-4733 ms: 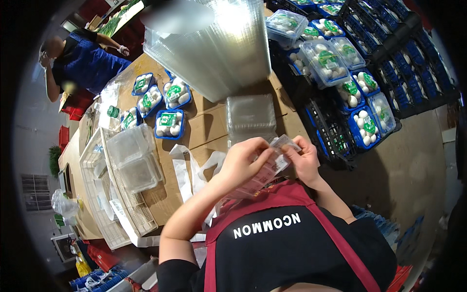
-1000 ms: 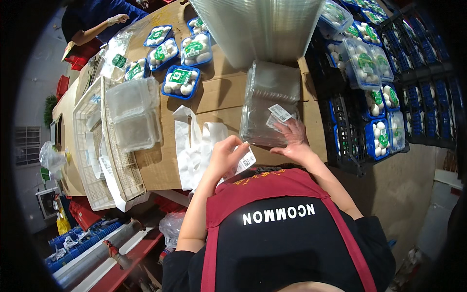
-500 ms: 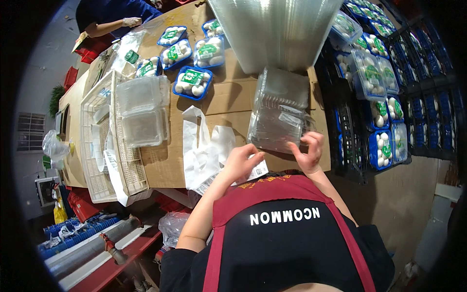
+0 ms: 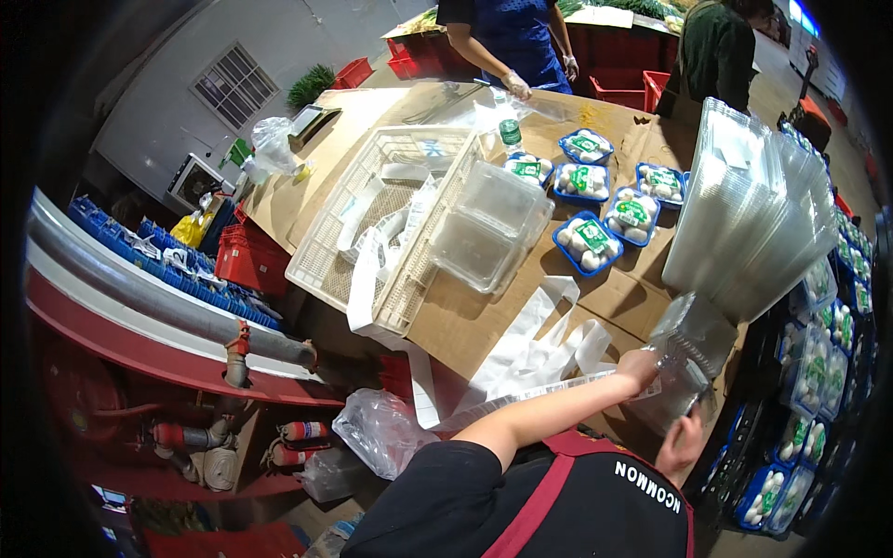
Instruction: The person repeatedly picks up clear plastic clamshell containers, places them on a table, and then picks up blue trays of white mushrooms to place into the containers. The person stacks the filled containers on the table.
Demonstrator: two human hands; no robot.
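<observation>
My left hand (image 4: 638, 368) is closed at the end of a white label strip (image 4: 572, 383), beside a clear plastic clamshell box (image 4: 696, 325). The hand partly covers the strip's end, and its fingertips are hard to see. My right hand (image 4: 682, 445) is at the box's near edge, with its fingers apart and the fingertips close to the plastic. Loops of white backing paper (image 4: 535, 339) lie on the cardboard-covered table (image 4: 460, 339) left of the box. Behind it leans a tall stack of nested clear containers (image 4: 744, 209).
Blue trays of white mushrooms (image 4: 588, 244) sit mid-table. Clear boxes (image 4: 493, 223) stand next to a cream plastic basket (image 4: 321, 265) holding paper strips. Black crates (image 4: 735, 456) with mushroom packs stand right. Across the table is a person in blue (image 4: 512, 37); another person (image 4: 716, 56) stands farther right.
The view has swung left, showing more of the table's far side and pipes at left. My left hand has shifted to the clamshell box's side. My right hand stays at its near edge.
</observation>
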